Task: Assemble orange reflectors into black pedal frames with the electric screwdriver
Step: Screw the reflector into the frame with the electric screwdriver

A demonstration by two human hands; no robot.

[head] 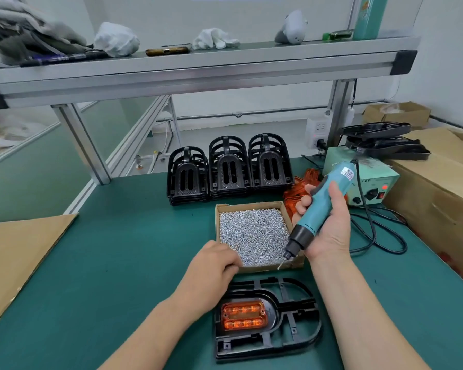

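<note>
While the right hand [329, 228] grips the screwdriver [316, 206] tip-down over the screw box [251, 205] at mid-worktop, the left hand [211, 265] curls its fingers into the box's near left corner; whether it holds a screw cannot be told. The pedal frame [271, 316], with a reflector [243, 315] seated in it, lies at the worktop's near edge.

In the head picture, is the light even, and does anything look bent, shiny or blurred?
Head view: the light is soft and even, with faint shadows; the shelf beam bows from the wide lens; the screws glint; the orange reflector glows and loses detail; the cloth pile at top left is smeared, while the screwdriver is sharp.
</note>
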